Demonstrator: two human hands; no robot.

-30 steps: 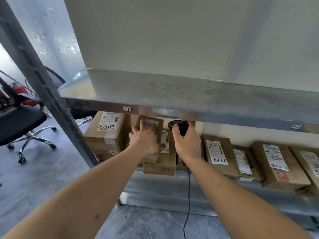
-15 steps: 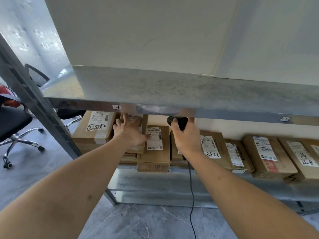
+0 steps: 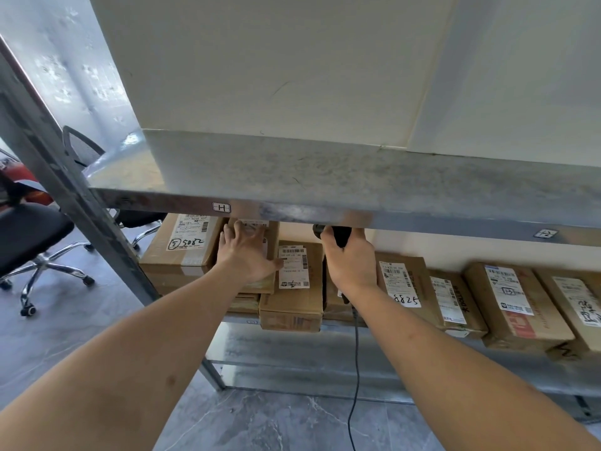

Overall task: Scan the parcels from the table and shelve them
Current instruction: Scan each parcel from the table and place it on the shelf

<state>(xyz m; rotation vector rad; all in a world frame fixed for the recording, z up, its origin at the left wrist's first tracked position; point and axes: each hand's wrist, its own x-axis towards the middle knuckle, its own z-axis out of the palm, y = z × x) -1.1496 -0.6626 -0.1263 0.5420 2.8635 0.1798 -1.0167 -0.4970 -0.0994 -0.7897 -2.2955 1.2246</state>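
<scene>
My left hand point(image 3: 247, 252) lies flat with spread fingers on a small cardboard parcel point(image 3: 271, 237) that leans on other boxes on the lower shelf. Beside it, my right hand point(image 3: 353, 263) grips a black barcode scanner point(image 3: 336, 232) just under the upper shelf's edge; its cable point(image 3: 355, 379) hangs down toward the floor. Between the two hands lies a brown parcel with a white label point(image 3: 292, 289). Left of my left hand sits a bigger box marked 5082 point(image 3: 182, 244).
A grey metal upper shelf point(image 3: 325, 187) juts out above my hands. More labelled boxes point(image 3: 517, 304) line the lower shelf to the right. A slanted metal upright point(image 3: 65, 196) stands on the left, with black office chairs point(image 3: 29, 236) beyond it on the grey floor.
My left hand has pushed the small parcel up and left, deeper under the shelf edge, uncovering the label of the brown parcel. The right hand kept hold of the scanner.
</scene>
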